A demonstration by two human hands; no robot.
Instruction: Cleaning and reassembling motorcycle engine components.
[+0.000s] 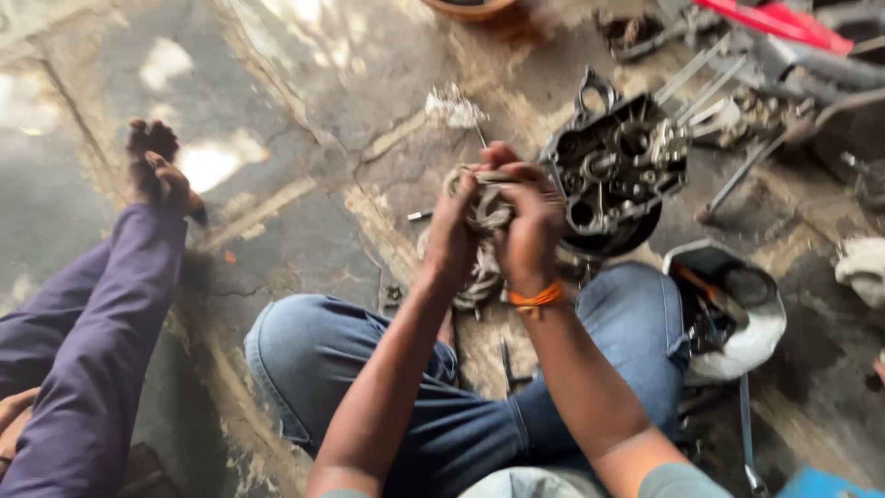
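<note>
Left hand and right hand pressed close together, both clenched around a greasy metal part held above the knees. Just beyond, an open engine case with gears showing. To the right, a white tub of tools, touching the blue-jeaned knee. Underneath, cracked, oil-stained concrete floor, sun-dappled. At left, another person's purple-trousered leg, foot bare.

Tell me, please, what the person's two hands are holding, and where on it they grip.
Both the left hand and right hand clasp a grimy rag bunched between them, gripping it around its upper middle; its lower end hangs loose below the hands.
</note>
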